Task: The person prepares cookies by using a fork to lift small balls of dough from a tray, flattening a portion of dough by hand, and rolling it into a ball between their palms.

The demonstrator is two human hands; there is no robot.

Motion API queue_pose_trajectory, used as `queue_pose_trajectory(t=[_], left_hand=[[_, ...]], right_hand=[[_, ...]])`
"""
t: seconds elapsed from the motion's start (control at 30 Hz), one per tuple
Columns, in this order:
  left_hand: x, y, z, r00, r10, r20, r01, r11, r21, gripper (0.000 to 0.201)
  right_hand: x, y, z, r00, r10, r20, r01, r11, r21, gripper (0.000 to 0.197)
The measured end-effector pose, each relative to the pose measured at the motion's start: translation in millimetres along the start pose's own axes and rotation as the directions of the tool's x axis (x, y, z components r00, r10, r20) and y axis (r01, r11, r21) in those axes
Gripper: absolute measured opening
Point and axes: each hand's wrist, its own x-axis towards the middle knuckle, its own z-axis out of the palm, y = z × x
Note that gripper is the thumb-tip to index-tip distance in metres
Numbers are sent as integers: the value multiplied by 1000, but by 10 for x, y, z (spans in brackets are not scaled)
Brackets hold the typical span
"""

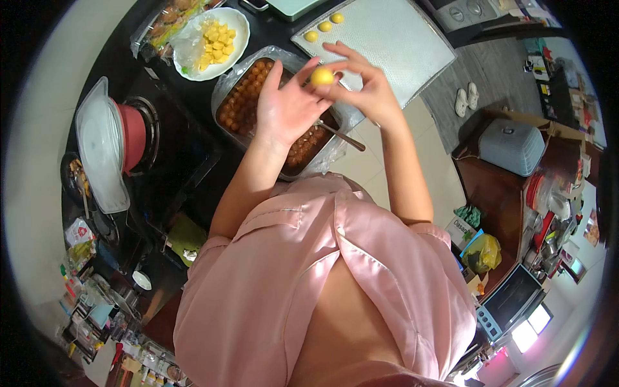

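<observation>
A small, smooth yellow ball (322, 77), apparently of dough or filling, sits between my hands. The thumb and fingers of my right hand (364, 87) close round it from the right. My left hand (284, 106) lies palm up beneath, with its fingers stretched out and the thumb apart; its fingertips reach the ball. Below both hands stands a rectangular metal tray (222, 126) lined with clear plastic. It holds rows of brown balls (244, 97) and a loose brown mass (302, 151), partly hidden by my hands. A spoon (345, 137) rests in it, handle toward the right.
Several yellow balls (325, 26) stand in a row on a silvery textured sheet (400, 48) at the far right. A white plate (242, 39) of yellow cubes (218, 42) is at the far left. A red pot (131, 137) sits on the stove at left, beside a translucent lid (100, 148).
</observation>
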Motion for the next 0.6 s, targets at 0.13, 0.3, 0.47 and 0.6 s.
queue_pose_trajectory(t=[0.13,0.3,0.47,0.6], left_hand=[[-101,172,-170,996,61,-58,-61,998,6,56],[-290,329,-335,986,141,-84,-134,987,85,53],[-423,349,-407,971,203,-123,-192,977,91,52],[-473,363,-434,965,217,-149,-206,975,88,52]], right_hand=[[590,1027,-290,953,212,-218,-171,966,193,34],[1116,2132,-494,867,103,-488,-239,944,-226,43],[1260,2426,-406,900,-65,-430,-202,813,-547,44],[1259,2485,-354,911,-147,-384,-161,732,-662,45]])
